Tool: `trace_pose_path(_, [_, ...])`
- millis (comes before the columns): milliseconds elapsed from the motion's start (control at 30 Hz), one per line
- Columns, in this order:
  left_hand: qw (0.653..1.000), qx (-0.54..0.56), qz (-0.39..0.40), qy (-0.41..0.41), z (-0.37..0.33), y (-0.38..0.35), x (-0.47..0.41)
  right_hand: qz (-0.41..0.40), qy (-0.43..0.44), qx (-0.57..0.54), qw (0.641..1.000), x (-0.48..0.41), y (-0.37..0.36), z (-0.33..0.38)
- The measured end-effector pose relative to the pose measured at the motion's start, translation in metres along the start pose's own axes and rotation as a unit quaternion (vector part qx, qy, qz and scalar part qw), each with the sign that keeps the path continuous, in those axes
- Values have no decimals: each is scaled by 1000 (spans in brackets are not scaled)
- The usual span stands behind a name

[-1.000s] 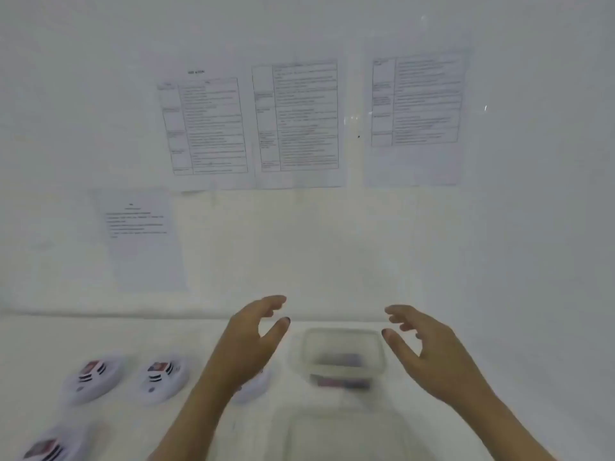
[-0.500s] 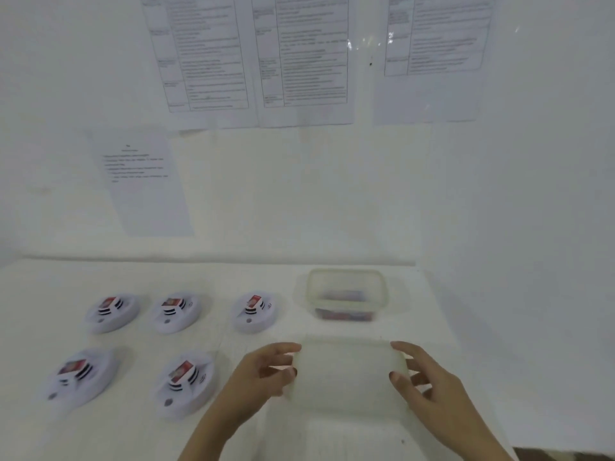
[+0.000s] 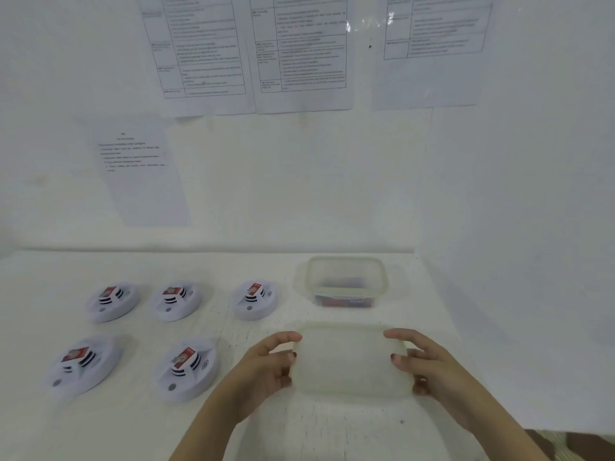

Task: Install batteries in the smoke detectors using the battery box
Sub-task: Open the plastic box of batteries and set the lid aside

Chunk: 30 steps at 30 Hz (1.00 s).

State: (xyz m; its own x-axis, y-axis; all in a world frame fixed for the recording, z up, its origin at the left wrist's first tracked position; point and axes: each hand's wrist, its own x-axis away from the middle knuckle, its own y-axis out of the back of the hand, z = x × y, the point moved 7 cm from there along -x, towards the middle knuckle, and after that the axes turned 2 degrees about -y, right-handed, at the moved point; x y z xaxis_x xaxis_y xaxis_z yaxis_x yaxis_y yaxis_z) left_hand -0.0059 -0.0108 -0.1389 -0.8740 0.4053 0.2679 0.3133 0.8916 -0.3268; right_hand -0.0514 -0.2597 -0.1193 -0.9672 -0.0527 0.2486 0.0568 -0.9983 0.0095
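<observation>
A translucent lid (image 3: 349, 361) lies flat on the white table in front of me. My left hand (image 3: 266, 367) grips its left edge with curled fingers and my right hand (image 3: 422, 364) grips its right edge. Behind the lid stands the open clear battery box (image 3: 346, 281) with dark and red batteries in its bottom. Several white round smoke detectors lie to the left in two rows, each with a red battery on top: the nearest (image 3: 188, 367) is beside my left hand, another (image 3: 254, 299) sits left of the box.
White wall with taped printed sheets (image 3: 299, 51) rises right behind the table (image 3: 100, 427). A side wall closes the right. The table's right front corner ends near a brown floor patch (image 3: 572, 444).
The view has tilted down from the wall to the table. Both hands have come down from mid-air in front of the box onto the lid's two ends.
</observation>
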Motion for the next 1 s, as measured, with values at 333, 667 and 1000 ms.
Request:
trace_pose_path(333, [997,72,20,-6,-3,-6,-16,8,-8,-36,999,-10,0,-6])
trace_pose_path(667, [997,-53,-6,-46,-7,-10,-14,87,13,-20,996,9,0,-8])
trace_pose_path(1000, [973,-229,37,-1,-6,-34,4,-190,18,-4,982,14,-1,-3])
